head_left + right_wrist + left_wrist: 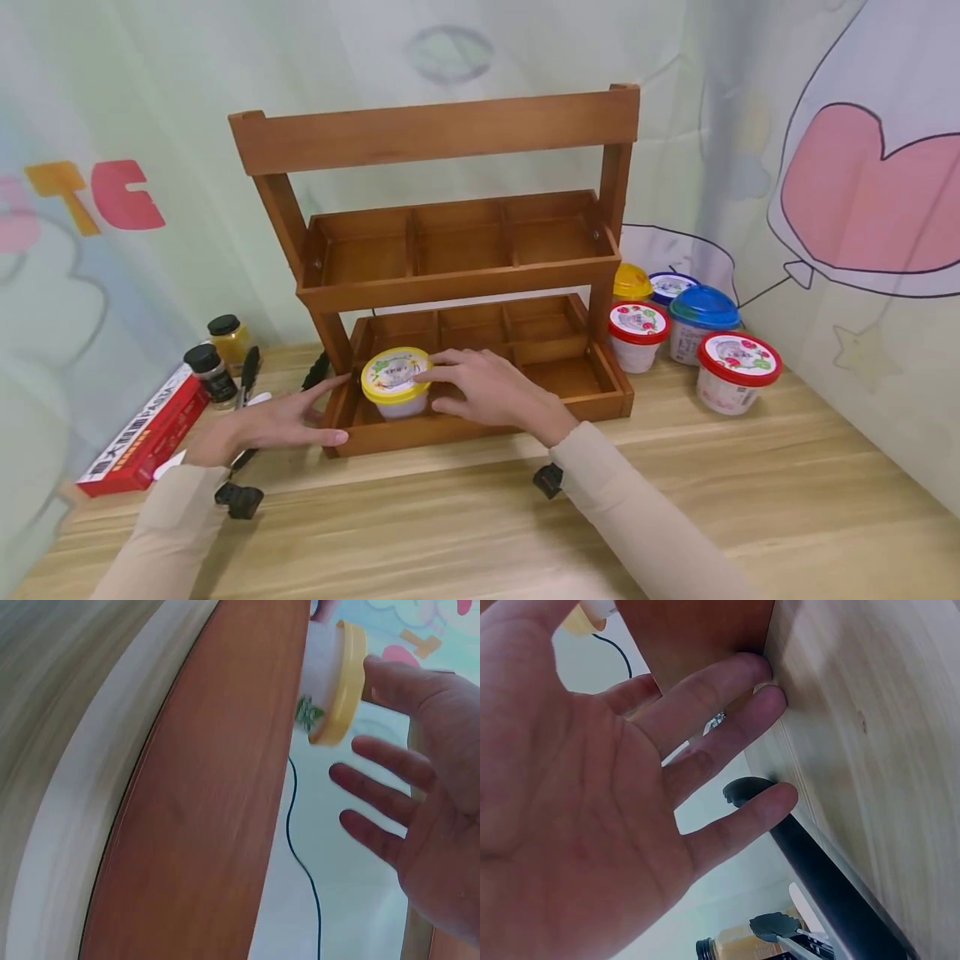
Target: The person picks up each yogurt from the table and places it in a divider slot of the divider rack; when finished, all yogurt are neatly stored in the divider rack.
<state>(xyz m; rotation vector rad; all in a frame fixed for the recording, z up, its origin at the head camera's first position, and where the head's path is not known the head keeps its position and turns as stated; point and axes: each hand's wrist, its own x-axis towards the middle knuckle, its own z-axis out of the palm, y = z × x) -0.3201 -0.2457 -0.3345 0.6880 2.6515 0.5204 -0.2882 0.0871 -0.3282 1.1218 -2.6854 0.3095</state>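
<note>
A white tub with a yellow lid [396, 377] stands upright in the lower left of the wooden two-tier rack [465, 283]. My right hand [487, 387] is just right of it, fingers loosely extended, its fingertips at the lid's edge; in the right wrist view the hand [442, 787] does not wrap round the tub [341, 682]. My left hand [281, 421] lies against the rack's lower left corner with fingers spread. From the left wrist view, the palm [577, 802] faces the camera and the fingertips touch the rack's side near the tabletop, holding nothing.
Right of the rack stand tubs with red lids [738, 358], a blue domed lid [703, 307] and a yellow domed lid [632, 282]. At left lie a red pasta box [142, 433], two black-capped jars [210, 372] and black-tipped tongs [250, 375]. A curtain hangs behind.
</note>
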